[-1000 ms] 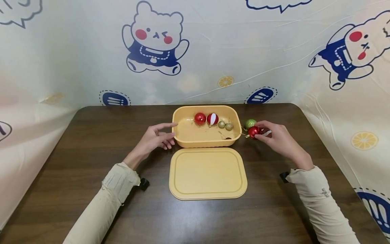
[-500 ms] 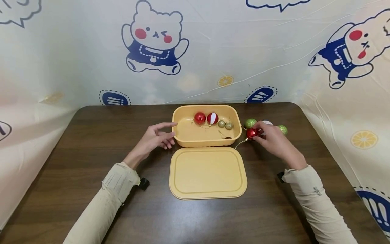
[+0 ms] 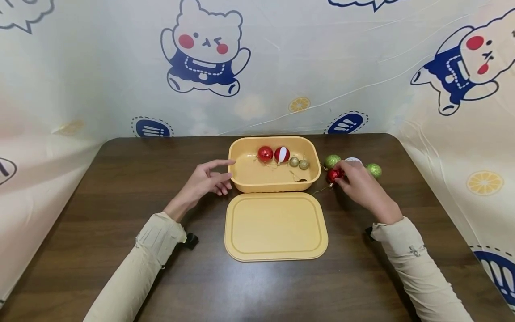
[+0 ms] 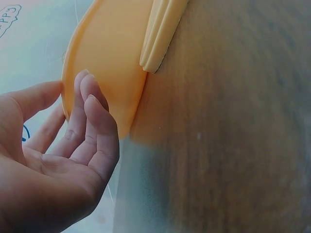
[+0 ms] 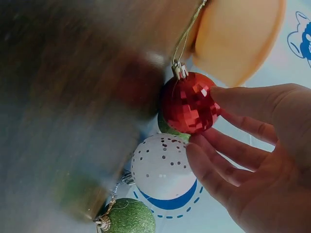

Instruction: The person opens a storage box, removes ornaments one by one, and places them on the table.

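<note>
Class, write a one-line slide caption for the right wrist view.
Right hand pinching a shiny red bauble, with a speckled white ball and a glittery green ball nearby.

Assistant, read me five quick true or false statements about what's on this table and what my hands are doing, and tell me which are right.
1. The right hand holds a red ball. True.
2. Two small gold balls lie in the box. True.
3. The lid covers the box. False: it lies flat on the table, on the near side of the box.
4. The white ball is outside the box. True.
5. The left hand holds a gold ball. False: it holds no ball; its fingertips are at the box's left end.
</note>
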The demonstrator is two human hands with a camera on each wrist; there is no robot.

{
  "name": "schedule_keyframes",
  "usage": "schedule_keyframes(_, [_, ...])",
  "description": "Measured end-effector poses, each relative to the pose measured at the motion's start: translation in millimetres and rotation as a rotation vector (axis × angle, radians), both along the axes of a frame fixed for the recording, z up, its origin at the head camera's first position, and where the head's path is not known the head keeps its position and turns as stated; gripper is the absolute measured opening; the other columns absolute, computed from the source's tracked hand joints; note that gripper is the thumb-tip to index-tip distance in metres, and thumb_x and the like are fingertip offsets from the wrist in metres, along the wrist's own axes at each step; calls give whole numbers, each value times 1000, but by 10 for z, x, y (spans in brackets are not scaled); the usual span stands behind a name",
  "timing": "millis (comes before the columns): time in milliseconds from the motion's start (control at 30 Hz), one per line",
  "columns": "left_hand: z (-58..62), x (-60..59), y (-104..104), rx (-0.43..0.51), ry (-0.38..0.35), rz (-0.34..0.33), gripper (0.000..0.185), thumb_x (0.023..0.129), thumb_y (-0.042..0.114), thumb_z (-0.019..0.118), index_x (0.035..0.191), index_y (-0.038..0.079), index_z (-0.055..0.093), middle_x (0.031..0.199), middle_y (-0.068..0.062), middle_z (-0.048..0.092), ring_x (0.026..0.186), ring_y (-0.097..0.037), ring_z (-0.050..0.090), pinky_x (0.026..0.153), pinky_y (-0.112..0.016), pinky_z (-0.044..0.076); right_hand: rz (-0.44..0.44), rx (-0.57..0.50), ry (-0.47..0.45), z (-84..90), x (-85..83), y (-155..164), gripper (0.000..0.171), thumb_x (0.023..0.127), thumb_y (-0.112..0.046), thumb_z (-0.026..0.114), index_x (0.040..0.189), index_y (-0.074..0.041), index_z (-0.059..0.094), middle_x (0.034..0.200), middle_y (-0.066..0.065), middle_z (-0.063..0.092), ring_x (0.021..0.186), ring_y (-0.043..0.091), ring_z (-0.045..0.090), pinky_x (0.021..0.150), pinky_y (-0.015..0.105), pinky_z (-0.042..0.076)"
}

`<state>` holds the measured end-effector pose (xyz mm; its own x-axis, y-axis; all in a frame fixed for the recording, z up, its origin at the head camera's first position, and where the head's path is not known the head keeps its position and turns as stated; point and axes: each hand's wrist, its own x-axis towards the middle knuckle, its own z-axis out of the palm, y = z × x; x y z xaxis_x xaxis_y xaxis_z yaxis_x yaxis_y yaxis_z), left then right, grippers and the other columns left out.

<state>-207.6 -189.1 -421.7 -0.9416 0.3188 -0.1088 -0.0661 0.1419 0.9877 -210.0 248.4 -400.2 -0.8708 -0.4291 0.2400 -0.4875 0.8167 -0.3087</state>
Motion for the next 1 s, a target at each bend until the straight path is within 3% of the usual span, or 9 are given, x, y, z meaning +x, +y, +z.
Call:
schedule_keyframes(233, [5, -1, 6, -12, -1, -1, 48, 98, 17, 66, 143, 9, 53, 81, -18, 70, 64, -23, 65, 58, -32, 58, -2, 11, 101, -16, 10, 12, 21, 83, 4, 74, 103, 4, 67, 98, 20, 69, 95, 39, 57, 90, 53, 45])
schedule_keyframes(500, [2, -2, -3, -11, 1, 0, 48, 98, 18, 66, 143, 9, 53, 81, -18, 70, 64, -24, 65, 58, -32, 57, -63, 5, 11, 42, 29, 1, 23, 87, -1, 73, 109, 2, 67, 110, 22, 67, 101, 40, 54, 92, 56, 48])
schedule_keyframes(700, [12, -3, 1, -17, 7, 1, 48, 97, 19, 67, 142, 9, 53, 81, -18, 70, 64, -24, 66, 58, -32, 57, -94, -4, -5, 92, 47, 16, 22, 89, -3, 72, 110, 0, 67, 113, 23, 66, 101, 38, 53, 90, 56, 48])
schedule_keyframes(1000, [9, 7, 5, -23, 6, 3, 50, 97, 21, 68, 143, 9, 53, 80, -17, 70, 64, -23, 66, 59, -32, 58, -112, -24, -25, 155, 66, 19, 25, 90, -6, 71, 113, 1, 66, 117, 24, 65, 110, 40, 52, 97, 58, 45])
